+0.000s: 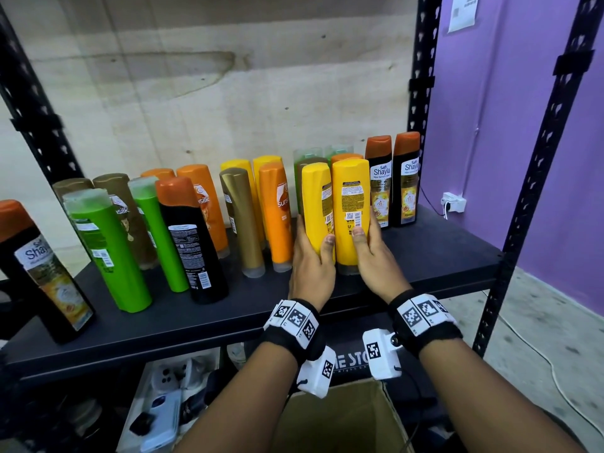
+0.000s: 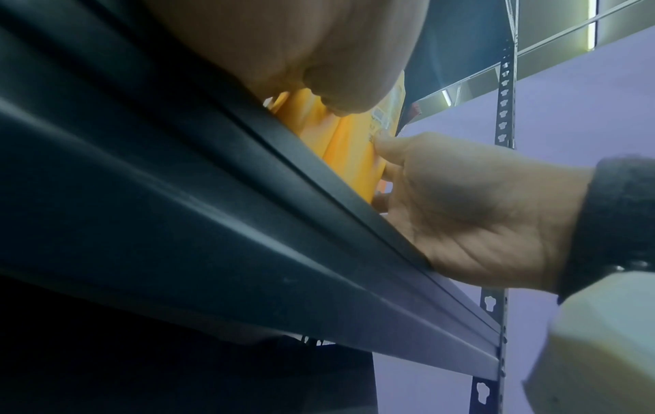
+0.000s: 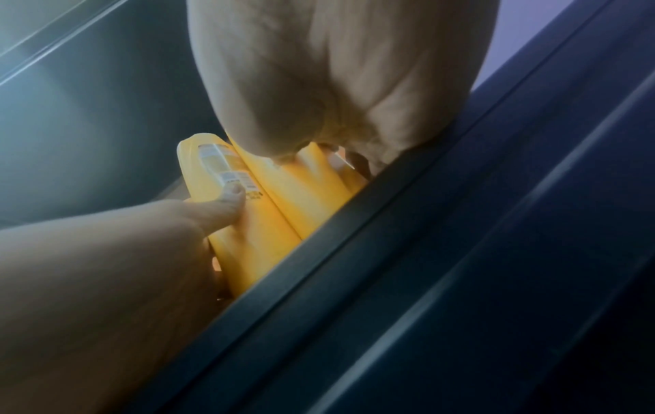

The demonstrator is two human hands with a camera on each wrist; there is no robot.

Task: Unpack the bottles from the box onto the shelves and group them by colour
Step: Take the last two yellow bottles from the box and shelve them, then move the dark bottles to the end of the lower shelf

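Two yellow bottles stand cap-down, side by side, on the black shelf point(image 1: 425, 256), right of the middle. My left hand point(image 1: 312, 256) grips the left yellow bottle point(image 1: 315, 197) low on its body, thumb on the label side. My right hand point(image 1: 369, 246) grips the right yellow bottle point(image 1: 351, 197) the same way. The left wrist view shows the right yellow bottle point(image 2: 354, 159) above the shelf edge with the right hand point(image 2: 478, 210) beside it. In the right wrist view my left thumb lies on the left yellow bottle point(image 3: 244, 224). The cardboard box point(image 1: 343, 420) sits open below my wrists.
Several other bottles crowd the shelf: green point(image 1: 111, 250), brown point(image 1: 243, 220), orange point(image 1: 277, 217) and black with orange caps point(image 1: 405, 181). Two more yellow bottles point(image 1: 238, 168) stand further back. Black uprights point(image 1: 536, 178) frame the shelf. Clutter lies on the lower level point(image 1: 170, 403).
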